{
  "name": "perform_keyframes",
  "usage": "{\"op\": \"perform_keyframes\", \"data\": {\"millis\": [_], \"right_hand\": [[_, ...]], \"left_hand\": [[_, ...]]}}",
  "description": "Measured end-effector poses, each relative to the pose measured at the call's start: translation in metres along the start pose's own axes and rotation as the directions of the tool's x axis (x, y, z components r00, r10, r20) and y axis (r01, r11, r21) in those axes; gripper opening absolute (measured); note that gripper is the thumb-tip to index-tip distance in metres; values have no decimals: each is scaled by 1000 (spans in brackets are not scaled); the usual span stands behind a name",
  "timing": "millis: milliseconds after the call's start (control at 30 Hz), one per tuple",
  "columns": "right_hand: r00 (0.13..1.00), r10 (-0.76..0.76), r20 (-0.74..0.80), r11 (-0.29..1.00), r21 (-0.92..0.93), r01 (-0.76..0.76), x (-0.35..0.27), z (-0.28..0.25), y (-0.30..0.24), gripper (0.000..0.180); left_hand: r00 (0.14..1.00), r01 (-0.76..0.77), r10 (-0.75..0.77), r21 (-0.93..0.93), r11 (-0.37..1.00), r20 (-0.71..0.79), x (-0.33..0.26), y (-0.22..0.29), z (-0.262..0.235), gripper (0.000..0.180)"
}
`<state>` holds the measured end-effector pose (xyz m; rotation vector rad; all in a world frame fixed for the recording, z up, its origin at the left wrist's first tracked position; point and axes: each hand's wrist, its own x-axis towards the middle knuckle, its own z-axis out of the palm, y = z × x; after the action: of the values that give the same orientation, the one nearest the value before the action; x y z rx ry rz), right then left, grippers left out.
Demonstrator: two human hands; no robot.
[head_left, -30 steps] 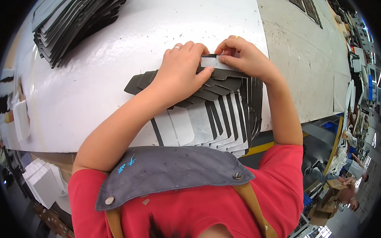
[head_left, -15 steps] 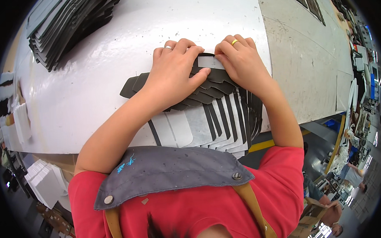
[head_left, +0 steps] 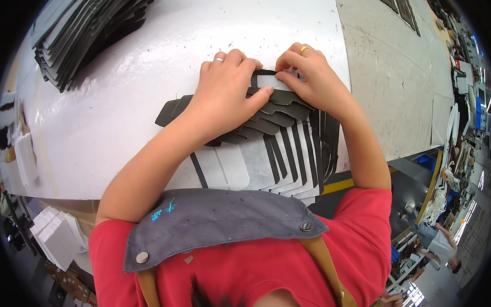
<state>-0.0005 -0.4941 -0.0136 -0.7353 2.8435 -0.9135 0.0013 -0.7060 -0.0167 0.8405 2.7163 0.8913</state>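
Note:
A fanned pile of white panels with black strips (head_left: 256, 161) lies before me, its dark flaps (head_left: 279, 119) overlapping like scales. On its far side is a black-edged panel (head_left: 267, 81) with a pale middle. My left hand (head_left: 227, 86) bends over the panel's left part, fingers curled at the far edge and thumb resting by the dark flaps. At the right end of that edge, my right hand (head_left: 313, 78) pinches the panel between thumb and index finger. What lies beneath both palms is hidden.
A tall stack of black-and-white panels (head_left: 90, 37) stands at the far left of the white table (head_left: 104, 126). More dark strips (head_left: 394, 5) lie at the far right on a greyish board (head_left: 394, 83). White blocks (head_left: 56, 236) sit low on the left. A person (head_left: 440, 244) is at lower right.
My right hand has shifted slightly, its thumb and index finger now more visibly bent at the panel's edge. The left hand stays nearly in place. The background person at lower right has moved.

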Motion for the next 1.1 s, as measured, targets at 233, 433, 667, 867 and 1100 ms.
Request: {"op": "perform_keyframes", "data": {"millis": [233,433,667,867,1100], "right_hand": [[1000,-19,11,997,69,18,3,2,-1,11],[999,7,39,999,51,-9,4,1,-6,14],[1000,10,-14,999,49,-9,-2,3,-7,17],[998,38,-55,993,116,-32,-10,0,-8,14],[994,55,-95,993,107,-45,-15,8,-5,15]], "left_hand": [[998,43,-41,-32,999,43,5,-2,-4,36],[981,113,-103,-53,992,164,24,-10,-10,18],[994,65,-59,-63,996,90,23,-5,-10,11],[999,33,-30,-130,991,25,14,-2,-15,11],[997,-81,80,-131,988,-6,10,-8,-8,17]]}}
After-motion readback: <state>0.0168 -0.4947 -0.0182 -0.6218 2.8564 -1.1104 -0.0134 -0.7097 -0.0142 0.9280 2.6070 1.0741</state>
